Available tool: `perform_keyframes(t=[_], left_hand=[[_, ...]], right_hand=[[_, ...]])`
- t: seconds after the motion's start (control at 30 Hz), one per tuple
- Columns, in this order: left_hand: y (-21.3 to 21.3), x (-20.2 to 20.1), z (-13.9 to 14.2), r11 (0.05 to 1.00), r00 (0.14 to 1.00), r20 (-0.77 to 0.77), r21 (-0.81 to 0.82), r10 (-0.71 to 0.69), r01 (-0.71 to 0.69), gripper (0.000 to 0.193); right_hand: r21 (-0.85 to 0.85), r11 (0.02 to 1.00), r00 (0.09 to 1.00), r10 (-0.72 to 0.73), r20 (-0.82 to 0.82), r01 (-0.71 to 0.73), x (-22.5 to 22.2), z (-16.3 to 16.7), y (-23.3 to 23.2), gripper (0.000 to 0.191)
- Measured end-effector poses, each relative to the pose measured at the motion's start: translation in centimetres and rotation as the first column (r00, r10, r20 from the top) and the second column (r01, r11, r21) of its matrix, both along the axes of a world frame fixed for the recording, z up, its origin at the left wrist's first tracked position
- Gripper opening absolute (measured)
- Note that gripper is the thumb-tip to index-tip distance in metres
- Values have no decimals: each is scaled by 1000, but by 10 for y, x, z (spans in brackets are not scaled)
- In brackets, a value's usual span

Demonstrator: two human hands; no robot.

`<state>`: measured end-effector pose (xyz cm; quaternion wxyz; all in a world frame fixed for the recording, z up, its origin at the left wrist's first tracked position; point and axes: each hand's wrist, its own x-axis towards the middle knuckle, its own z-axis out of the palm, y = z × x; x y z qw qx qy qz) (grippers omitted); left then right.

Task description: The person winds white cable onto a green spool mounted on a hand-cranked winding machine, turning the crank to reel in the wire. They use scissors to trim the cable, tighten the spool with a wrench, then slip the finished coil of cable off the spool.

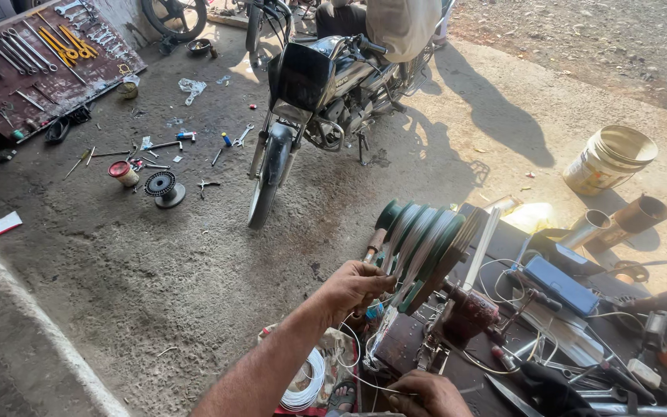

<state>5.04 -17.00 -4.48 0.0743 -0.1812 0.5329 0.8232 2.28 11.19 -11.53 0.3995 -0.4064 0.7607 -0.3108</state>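
Note:
A green stepped winding former (426, 247), wrapped with bands of pale wire, sits on a rusty red hand winder (468, 313) at a cluttered dark bench. My left hand (353, 289) reaches in from the lower left and pinches the wire at the former's near edge. My right hand (420, 394) lies low at the bottom edge, fingers curled downward by the winder's base. What it grips is hidden. A coil of white wire (306, 382) lies under my left forearm.
A motorcycle (310, 85) stands ahead with a person (403, 23) seated on it. A tool board (32, 62) lies at the far left. Loose tools, a black spool (164, 188) and a small tin (123, 171) litter the ground. A bucket (607, 158) and metal pipes (619, 220) are at the right.

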Motion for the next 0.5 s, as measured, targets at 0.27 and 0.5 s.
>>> perform_keyframes(t=[0.27,0.5], left_hand=[[9,-8,45,788,997,44,-612,-57,72,18],[52,-1,86,12,972,195,-980,-130,198,18]], right_hand=[[-68,957,932,-291,-217,283,-12,-21,52,62],[-382,594,612,-786,-89,708,3,-31,142,35]])
